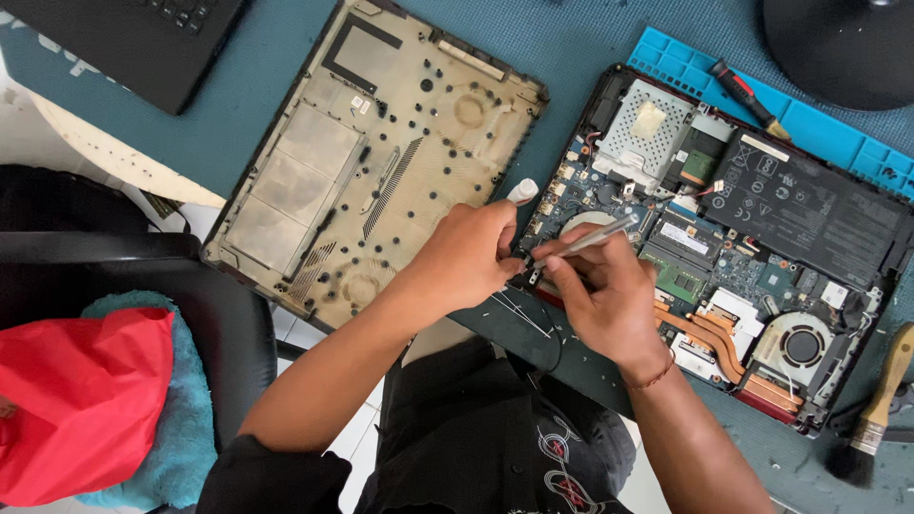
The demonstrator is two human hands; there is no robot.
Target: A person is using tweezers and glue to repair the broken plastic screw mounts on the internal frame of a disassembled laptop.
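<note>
Opened laptop [733,238], base cover off, lies tilted at right of frame: motherboard, black battery, copper heatpipes and fan exposed. Silver tweezers [587,238] at centre frame, angled up-right, tips down at the board's left edge.

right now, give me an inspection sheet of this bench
surface: teal mat with a blue tray under the laptop.
job's things: opened laptop, its board, fan and copper pipes bare; silver tweezers.
clutter: removed bottom cover, brush, red-handled screwdriver, second laptop.
grippers: left hand at the laptop's edge; right hand holds the tweezers.
cables: thin black wire at the laptop's near edge.
surroundings: black chair, red cloth on a teal towel.
</note>
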